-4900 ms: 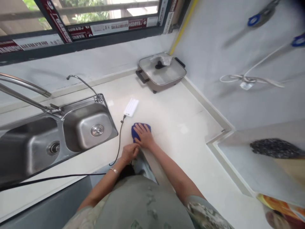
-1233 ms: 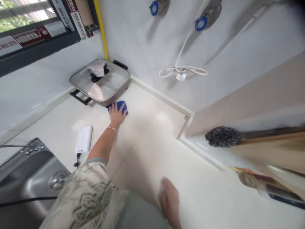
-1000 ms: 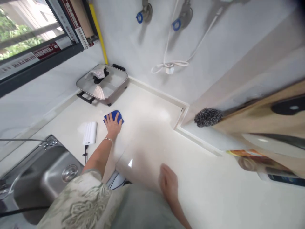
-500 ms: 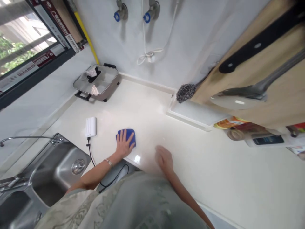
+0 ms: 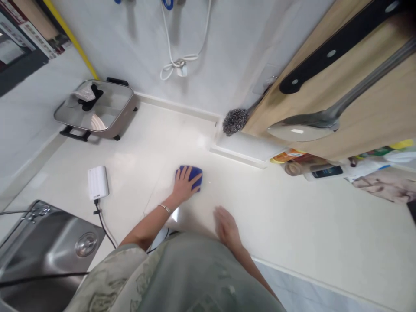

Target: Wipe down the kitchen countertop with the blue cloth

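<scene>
My left hand (image 5: 184, 185) lies flat on a folded blue cloth (image 5: 196, 173), fingers spread, pressing it onto the white countertop (image 5: 292, 221). Part of the cloth is covered by the fingers. A bracelet circles the left wrist. To the right and nearer my body, my right hand (image 5: 226, 226) is over the counter with nothing visible in it. Its fingers are loosely stretched and somewhat blurred; whether it touches the surface I cannot tell.
An electric pan with a glass lid (image 5: 97, 110) stands in the far left corner. A white power bank (image 5: 98, 182) with a black cable lies beside the steel sink (image 5: 52, 234). At right, a knife (image 5: 312, 69), a spoon (image 5: 305, 130) and a steel-wool scrubber (image 5: 235, 121) hang over a ledge.
My left hand has slid the blue cloth to the right across the counter, toward my right hand. The view has shifted right, so the pan and sink sit further left.
</scene>
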